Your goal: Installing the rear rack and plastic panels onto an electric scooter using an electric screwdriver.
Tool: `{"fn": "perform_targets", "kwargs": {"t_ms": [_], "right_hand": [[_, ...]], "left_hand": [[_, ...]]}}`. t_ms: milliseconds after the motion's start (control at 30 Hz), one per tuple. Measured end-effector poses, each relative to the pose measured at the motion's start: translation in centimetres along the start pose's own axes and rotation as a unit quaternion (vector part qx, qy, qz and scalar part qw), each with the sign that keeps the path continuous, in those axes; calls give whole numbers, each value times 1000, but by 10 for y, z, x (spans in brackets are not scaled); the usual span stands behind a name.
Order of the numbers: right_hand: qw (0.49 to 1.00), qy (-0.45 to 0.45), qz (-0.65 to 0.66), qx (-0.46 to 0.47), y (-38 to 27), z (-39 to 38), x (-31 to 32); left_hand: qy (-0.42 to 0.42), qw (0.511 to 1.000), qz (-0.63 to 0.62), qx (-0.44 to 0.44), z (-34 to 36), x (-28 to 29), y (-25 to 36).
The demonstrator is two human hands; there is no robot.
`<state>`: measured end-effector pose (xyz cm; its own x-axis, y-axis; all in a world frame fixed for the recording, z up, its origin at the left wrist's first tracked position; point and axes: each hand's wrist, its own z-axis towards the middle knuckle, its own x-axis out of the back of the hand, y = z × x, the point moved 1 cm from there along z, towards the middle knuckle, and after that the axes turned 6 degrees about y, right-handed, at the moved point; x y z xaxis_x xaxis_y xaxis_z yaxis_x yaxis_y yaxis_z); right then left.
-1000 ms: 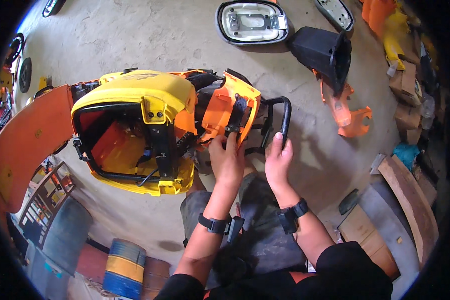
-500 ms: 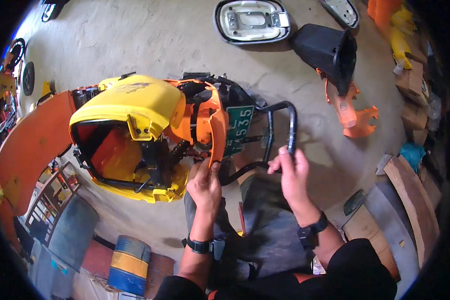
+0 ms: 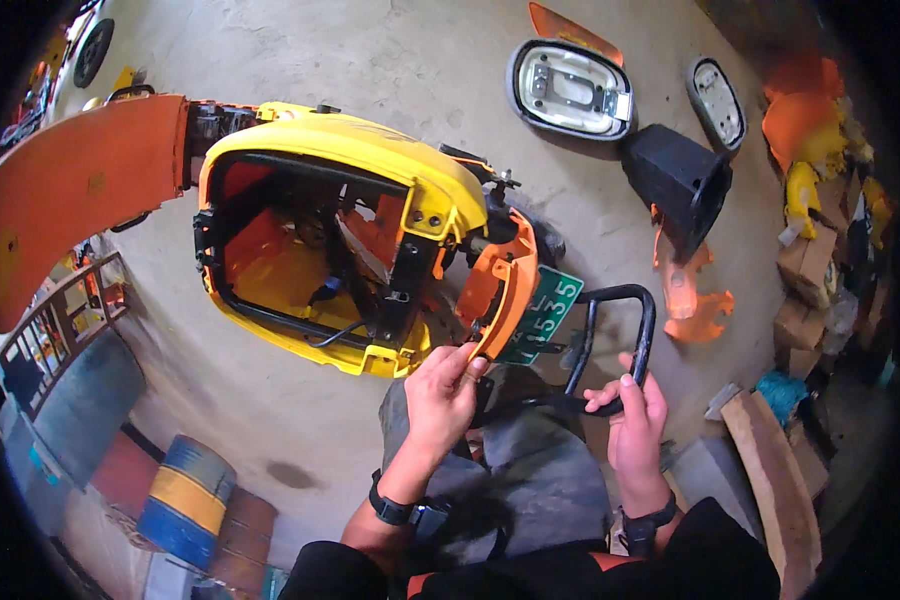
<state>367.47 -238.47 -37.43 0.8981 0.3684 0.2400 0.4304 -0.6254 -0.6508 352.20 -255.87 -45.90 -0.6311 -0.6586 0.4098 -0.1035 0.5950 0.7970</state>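
Observation:
A partly dismantled yellow scooter-like body (image 3: 360, 140) stands before me, its wide opening showing orange inner walls, a black bracket and loose cables. At its right end is a curved orange trim panel (image 3: 513, 290). My left hand (image 3: 444, 395) pinches the lower end of that panel between thumb and fingers. Just behind the panel sits a green licence plate (image 3: 545, 315), tilted. A bent black tube frame (image 3: 645, 325) sticks out to the right of the plate. My right hand (image 3: 635, 425) is curled at its lower right corner, fingers on the tube; the exact contact is partly hidden.
A long orange panel (image 3: 80, 200) extends left. Farther off on the floor lie an upturned seat (image 3: 570, 90), a smaller one (image 3: 717, 105), a black bin-shaped part (image 3: 675, 185) and a broken-looking orange piece (image 3: 682, 285). Boxes (image 3: 808, 265) line the right; a striped drum (image 3: 185, 500) stands lower left.
My view has swung, so the body's opening shows more fully. The right hand has moved down the tube frame toward its lower corner. The left hand keeps hold of the orange panel.

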Motion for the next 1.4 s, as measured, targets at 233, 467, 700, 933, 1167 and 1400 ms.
{"fn": "perform_targets", "kwargs": {"t_ms": [233, 467, 700, 933, 1167, 1400], "right_hand": [[999, 1, -22, 26, 1, 7, -11], [999, -3, -28, 41, 3, 10, -30], [999, 5, -26, 43, 2, 15, -29], [1000, -5, -4, 30, 8, 27, -29], [999, -21, -35, 24, 19, 54, -21], [835, 42, -441, 326, -21, 66, -27]], "left_hand": [[54, 998, 16, -3, -7, 13, 8], [118, 985, 76, -97, 2, 11, 12], [140, 953, 142, -227, 15, 6, 4], [165, 934, 167, -271, 14, -1, -10], [195, 919, 221, -261, 11, -11, -9], [195, 916, 238, -257, 10, -16, -12]]}}
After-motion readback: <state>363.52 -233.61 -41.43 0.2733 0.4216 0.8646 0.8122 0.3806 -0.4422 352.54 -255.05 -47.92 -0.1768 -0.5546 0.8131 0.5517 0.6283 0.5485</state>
